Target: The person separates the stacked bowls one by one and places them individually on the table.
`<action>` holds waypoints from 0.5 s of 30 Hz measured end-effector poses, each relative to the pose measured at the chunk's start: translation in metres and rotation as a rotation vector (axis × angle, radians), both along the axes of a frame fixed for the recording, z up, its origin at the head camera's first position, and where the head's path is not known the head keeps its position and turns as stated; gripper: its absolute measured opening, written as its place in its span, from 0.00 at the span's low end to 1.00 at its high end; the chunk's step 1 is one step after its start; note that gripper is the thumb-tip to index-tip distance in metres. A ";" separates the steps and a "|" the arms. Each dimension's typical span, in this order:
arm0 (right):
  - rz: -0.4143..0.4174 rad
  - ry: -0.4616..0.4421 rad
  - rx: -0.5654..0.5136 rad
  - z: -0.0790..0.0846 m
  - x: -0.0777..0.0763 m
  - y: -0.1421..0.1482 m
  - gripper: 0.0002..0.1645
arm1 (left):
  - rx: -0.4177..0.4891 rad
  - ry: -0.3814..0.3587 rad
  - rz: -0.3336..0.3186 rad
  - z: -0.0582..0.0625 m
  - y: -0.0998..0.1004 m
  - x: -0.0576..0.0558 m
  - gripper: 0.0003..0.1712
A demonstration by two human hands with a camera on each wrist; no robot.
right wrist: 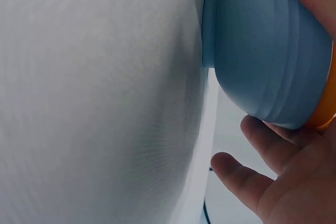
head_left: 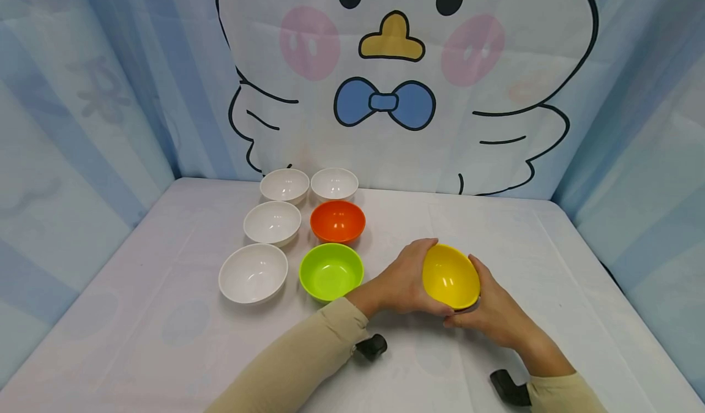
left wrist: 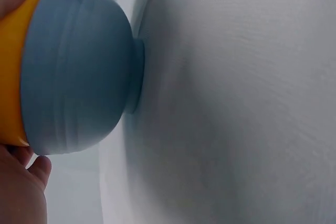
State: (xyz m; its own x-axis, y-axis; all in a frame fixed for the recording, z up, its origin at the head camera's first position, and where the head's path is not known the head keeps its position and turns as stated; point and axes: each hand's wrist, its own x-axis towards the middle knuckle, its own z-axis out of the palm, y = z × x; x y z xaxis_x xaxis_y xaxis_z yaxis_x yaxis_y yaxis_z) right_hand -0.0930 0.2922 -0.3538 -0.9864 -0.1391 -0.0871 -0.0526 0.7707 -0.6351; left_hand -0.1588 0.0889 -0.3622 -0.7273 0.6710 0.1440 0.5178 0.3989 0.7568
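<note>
To the right of the table's middle, both hands hold a yellow bowl [head_left: 451, 277] nested in a blue-grey bowl [left wrist: 79, 72]. My left hand [head_left: 404, 278] grips its left side and my right hand [head_left: 496, 308] its right side, fingers and thumbs curved round it. In the head view the yellow bowl's inside tilts toward the camera, and the blue-grey bowl is almost wholly hidden. Both wrist views show the blue-grey bowl [right wrist: 262, 51] from the side, its foot low by the white cloth; whether it touches cannot be told.
Left of the hands, bowls stand in two columns: several white bowls [head_left: 253, 274], an orange bowl [head_left: 338, 222] and a green bowl [head_left: 331, 272]. The green bowl is near the left wrist. A white cloth covers the table [head_left: 138, 327]; patterned curtains [head_left: 71, 125] enclose it.
</note>
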 end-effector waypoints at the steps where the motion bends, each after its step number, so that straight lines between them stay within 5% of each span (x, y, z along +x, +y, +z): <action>1: 0.001 0.002 -0.007 0.000 0.000 0.000 0.79 | 0.004 -0.003 0.006 0.001 0.000 0.000 0.65; 15: 0.028 0.040 -0.062 -0.002 0.001 0.001 0.75 | 0.103 -0.106 0.088 0.009 -0.002 0.000 0.65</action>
State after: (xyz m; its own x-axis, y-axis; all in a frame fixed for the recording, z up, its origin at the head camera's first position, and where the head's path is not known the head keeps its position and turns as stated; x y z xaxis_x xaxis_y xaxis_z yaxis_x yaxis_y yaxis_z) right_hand -0.0922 0.2932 -0.3556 -0.9847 -0.1702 -0.0376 -0.0999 0.7279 -0.6784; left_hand -0.1591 0.0869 -0.3530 -0.7971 0.5900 0.1282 0.3996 0.3565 0.8445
